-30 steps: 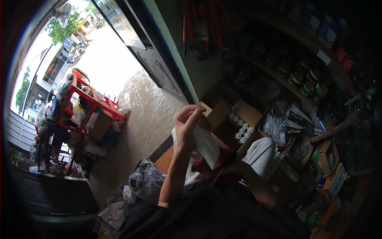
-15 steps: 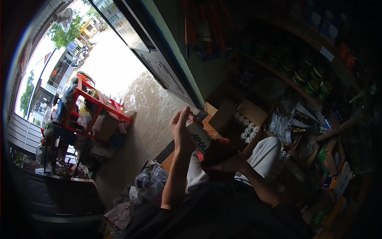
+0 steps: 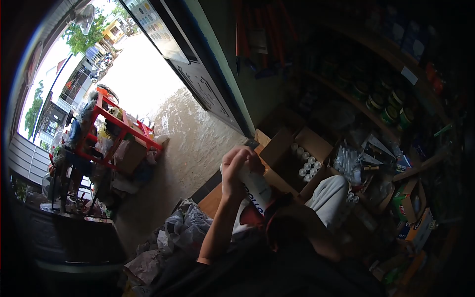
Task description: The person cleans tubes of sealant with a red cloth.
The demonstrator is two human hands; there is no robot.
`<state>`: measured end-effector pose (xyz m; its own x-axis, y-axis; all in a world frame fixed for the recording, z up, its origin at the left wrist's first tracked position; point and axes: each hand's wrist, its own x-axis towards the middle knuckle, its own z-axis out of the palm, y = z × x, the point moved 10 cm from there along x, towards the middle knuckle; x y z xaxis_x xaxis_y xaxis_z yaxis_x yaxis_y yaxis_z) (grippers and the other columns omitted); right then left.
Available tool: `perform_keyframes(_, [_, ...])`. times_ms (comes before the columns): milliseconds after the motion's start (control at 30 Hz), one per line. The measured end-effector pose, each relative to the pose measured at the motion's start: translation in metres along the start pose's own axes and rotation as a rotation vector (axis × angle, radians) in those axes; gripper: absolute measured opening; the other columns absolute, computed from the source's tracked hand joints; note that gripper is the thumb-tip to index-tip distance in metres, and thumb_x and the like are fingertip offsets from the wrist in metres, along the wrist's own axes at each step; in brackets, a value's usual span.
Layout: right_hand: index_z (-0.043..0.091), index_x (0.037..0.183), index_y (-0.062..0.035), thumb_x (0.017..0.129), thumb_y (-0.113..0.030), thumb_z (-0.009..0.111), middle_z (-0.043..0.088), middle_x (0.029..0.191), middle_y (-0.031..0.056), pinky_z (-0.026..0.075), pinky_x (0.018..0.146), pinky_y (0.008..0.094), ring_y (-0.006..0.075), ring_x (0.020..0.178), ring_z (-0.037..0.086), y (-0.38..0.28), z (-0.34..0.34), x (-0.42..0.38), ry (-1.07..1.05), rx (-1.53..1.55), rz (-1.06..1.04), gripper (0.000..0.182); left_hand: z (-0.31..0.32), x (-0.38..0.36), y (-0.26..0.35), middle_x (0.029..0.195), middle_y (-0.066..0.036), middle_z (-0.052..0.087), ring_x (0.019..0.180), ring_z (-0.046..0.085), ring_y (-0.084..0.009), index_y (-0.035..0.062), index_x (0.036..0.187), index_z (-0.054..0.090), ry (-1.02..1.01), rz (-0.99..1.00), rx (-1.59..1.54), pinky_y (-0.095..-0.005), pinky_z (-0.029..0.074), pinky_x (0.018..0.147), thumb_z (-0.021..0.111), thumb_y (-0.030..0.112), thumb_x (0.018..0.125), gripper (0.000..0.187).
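Note:
My left hand is closed round the upper end of a white sealant tube with dark lettering, held at a slant above my lap. A red cloth lies against the tube's lower end. My right hand is in deep shadow beside that cloth and seems to hold it to the tube; its fingers are hard to make out. Just beyond my hands, an open cardboard box holds several white tubes standing on end.
Crumpled plastic bags lie at my left. A red rack full of goods stands by the bright doorway. Shelves with green-labelled cans run along the right. Clear plastic packets and a green carton sit below them.
My left hand has shifted right and slightly down, and its fingers have closed over the tube's upper end. The tube has turned, so its lettering faces differently. The cloth has moved a little.

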<state>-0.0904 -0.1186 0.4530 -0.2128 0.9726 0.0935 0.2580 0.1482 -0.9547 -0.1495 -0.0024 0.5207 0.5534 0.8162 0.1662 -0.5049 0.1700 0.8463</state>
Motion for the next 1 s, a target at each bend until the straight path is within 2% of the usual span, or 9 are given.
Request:
perform_keyframes(133, [0.05,0.129,-0.0001,0.091,-0.02,0.061,0.059,0.12,0.0113,0.05,0.092,0.0326,0.0172,0.107,0.061,0.049,-0.014,0.003,0.091,0.252,0.216,0.044,0.047,-0.006,-0.005,0.111,-0.014,0.068,0.109,0.063,-0.0269,-0.0011,0.123,0.059,-0.213,-0.026,0.568,-0.0358,0.049,0.094,0.041,0.033,0.104,0.043])
perform_keyframes(267, [0.051,0.129,-0.0028,0.091,-0.015,0.062,0.06,0.118,0.0088,0.052,0.089,0.0288,0.0158,0.105,0.061,0.118,-0.016,-0.008,0.315,0.709,0.357,0.042,0.055,-0.014,-0.035,0.146,-0.019,0.043,0.142,0.032,-0.0293,0.0045,0.144,0.044,-0.445,-0.146,0.571,-0.0385,0.035,0.111,0.031,0.042,0.105,0.055])
perform_keyframes(367, [0.045,0.135,-0.0078,0.101,-0.027,0.052,0.056,0.125,0.0075,0.05,0.09,0.0248,0.013,0.111,0.058,0.02,-0.045,0.017,0.4,0.661,0.21,0.04,0.043,-0.013,-0.011,0.15,-0.019,0.037,0.142,0.031,-0.0305,0.0083,0.153,0.025,-0.121,0.138,0.729,-0.0404,0.034,0.112,0.03,0.047,0.103,0.063])
perform_keyframes(467, [0.048,0.132,-0.0081,0.102,-0.027,0.05,0.057,0.12,0.0045,0.05,0.087,0.0247,0.0096,0.105,0.058,0.032,-0.071,0.015,0.63,0.839,0.33,0.035,0.016,-0.035,-0.025,0.15,-0.019,0.035,0.139,0.036,-0.0297,0.0113,0.156,0.011,0.008,0.07,0.513,-0.0414,0.033,0.112,0.04,0.046,0.102,0.07])
perform_keyframes(567, [0.051,0.129,-0.0083,0.102,-0.028,0.051,0.057,0.118,0.0033,0.05,0.086,0.0246,0.0093,0.104,0.059,0.052,-0.096,0.023,0.719,1.096,0.033,0.034,0.016,-0.08,-0.071,0.137,-0.018,0.049,0.127,0.05,-0.0262,0.0097,0.155,0.015,-0.069,-0.326,0.344,-0.0383,0.041,0.104,0.061,0.036,0.096,0.079])
perform_keyframes(700, [0.053,0.126,-0.0085,0.101,-0.028,0.051,0.058,0.116,0.003,0.051,0.087,0.0268,0.0118,0.102,0.06,0.025,-0.122,0.017,0.909,0.786,-0.066,0.032,0.024,-0.104,-0.09,0.112,-0.011,0.063,0.099,0.062,-0.0163,0.0034,0.139,0.037,0.006,-0.335,0.484,-0.0285,0.05,0.086,0.079,0.018,0.079,0.074])
perform_keyframes(767, [0.054,0.125,-0.0078,0.1,-0.029,0.053,0.058,0.115,0.0037,0.051,0.088,0.0273,0.0131,0.103,0.06,0.015,-0.111,0.024,0.773,1.0,-0.077,0.033,0.026,-0.101,-0.085,0.102,-0.009,0.066,0.09,0.063,-0.013,0.0009,0.127,0.049,0.017,-0.311,0.64,-0.0259,0.052,0.08,0.079,0.014,0.075,0.061])
perform_keyframes(900, [0.057,0.121,-0.0066,0.099,-0.028,0.054,0.06,0.113,0.0039,0.05,0.088,0.0276,0.0137,0.101,0.06,-0.002,-0.1,0.042,0.373,1.255,-0.126,0.031,0.042,-0.101,-0.082,0.092,-0.005,0.064,0.075,0.06,-0.0099,0.0024,0.117,0.055,-0.171,-0.507,0.248,-0.0241,0.051,0.067,0.078,0.019,0.076,0.05])
perform_keyframes(1000, [0.059,0.119,-0.006,0.098,-0.027,0.055,0.061,0.111,0.0037,0.05,0.088,0.0278,0.0133,0.1,0.06,-0.002,-0.102,0.038,0.439,1.216,-0.126,0.03,0.087,-0.138,-0.101,0.077,-0.003,0.055,0.06,0.053,-0.0097,0.0042,0.119,0.051,-0.283,-0.839,-0.526,-0.0207,0.044,0.053,0.075,0.021,0.076,0.052])
